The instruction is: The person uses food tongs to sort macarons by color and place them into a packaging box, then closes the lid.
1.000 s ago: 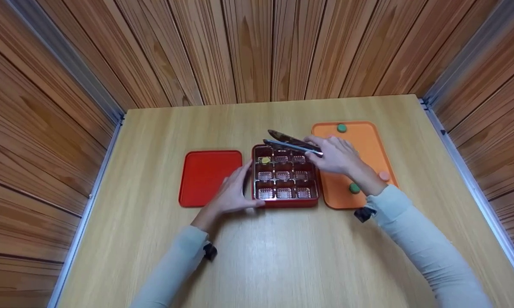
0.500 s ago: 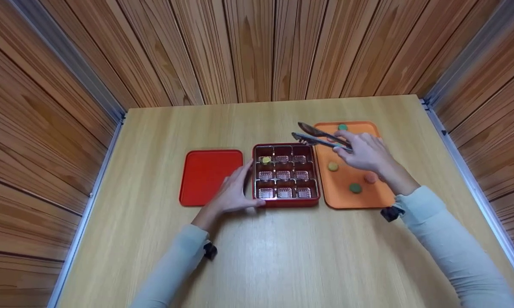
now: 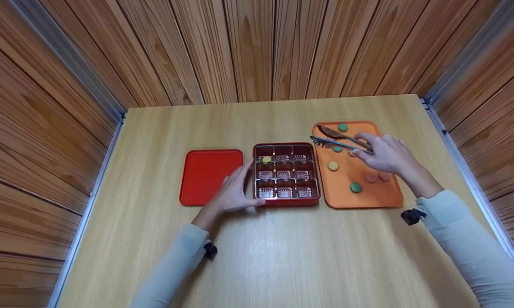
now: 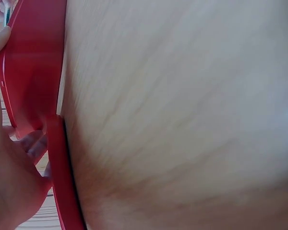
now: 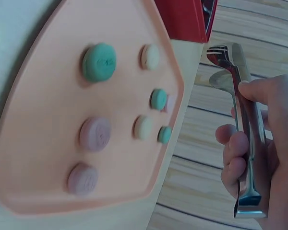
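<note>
- A wood-plank wall [image 3: 43, 162] closes off the left side of a pale wooden table [image 3: 257, 265].
- A pale green sleeve [image 3: 175, 261] reaches in from the near edge, a small black device [image 3: 210, 250] at its wrist.
- A shallow red tray [image 3: 209, 171] with rounded corners lies flat on the table, partly covered by the person's fingers and wrist.
- The left hand [image 3: 232, 194] is spread, fingers stretched along the box's left wall and thumb against its near-left corner, touching it without a wrapped grip.
- A red box [image 3: 289, 204] stands upright at the table's middle, its dark insert divided into nine compartments, three rows of three; one yellow piece [image 3: 266, 159] sits in the far-left compartment.
- Metal tongs [image 5: 253, 124] angle over the far-left part of the orange tray, their tips parted.
- The orange tray [image 3: 342, 199] lies just beside the box, carrying eight macarons: three green, one of them a green macaron [image 3: 355, 187] toward the near side; two yellowish, including a yellow macaron [image 3: 333, 166]; and three pink, with a pink macaron [image 3: 371, 177] just beside another.
- The right hand [image 3: 387, 155], closed around the tongs' handles, hangs above the tray's right side.
</note>
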Action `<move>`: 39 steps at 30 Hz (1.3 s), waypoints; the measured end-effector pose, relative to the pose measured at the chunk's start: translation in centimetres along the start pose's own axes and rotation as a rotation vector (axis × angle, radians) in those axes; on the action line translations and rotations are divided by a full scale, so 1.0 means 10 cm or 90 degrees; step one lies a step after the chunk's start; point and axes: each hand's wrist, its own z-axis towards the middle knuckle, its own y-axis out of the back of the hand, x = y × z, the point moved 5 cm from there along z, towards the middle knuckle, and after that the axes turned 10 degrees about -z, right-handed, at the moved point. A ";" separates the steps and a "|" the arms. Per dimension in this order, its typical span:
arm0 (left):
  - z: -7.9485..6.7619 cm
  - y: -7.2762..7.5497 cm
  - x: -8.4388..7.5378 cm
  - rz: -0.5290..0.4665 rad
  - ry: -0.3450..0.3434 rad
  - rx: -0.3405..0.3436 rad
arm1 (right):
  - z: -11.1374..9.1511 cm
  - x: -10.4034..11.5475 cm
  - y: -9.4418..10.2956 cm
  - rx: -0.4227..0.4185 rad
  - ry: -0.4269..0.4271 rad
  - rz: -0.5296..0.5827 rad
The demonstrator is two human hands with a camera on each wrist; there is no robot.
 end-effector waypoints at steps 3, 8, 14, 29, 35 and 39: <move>0.00 0.00 0.00 -0.001 -0.012 -0.001 | -0.04 -0.07 0.01 0.006 0.001 -0.007; -0.01 0.01 -0.01 -0.001 -0.026 -0.005 | -0.10 -0.20 0.03 0.002 0.006 -0.015; -0.01 0.00 -0.01 -0.006 -0.014 -0.002 | -0.18 -0.37 0.06 0.016 -0.005 -0.023; -0.01 0.01 -0.01 -0.001 -0.005 -0.003 | -0.28 -0.70 0.01 0.050 -0.042 -0.037; 0.00 0.00 0.00 0.001 -0.015 0.000 | -0.29 -0.77 -0.04 0.047 -0.033 -0.042; 0.00 0.00 0.00 0.003 -0.014 -0.004 | -0.29 -0.81 -0.10 0.062 -0.042 -0.039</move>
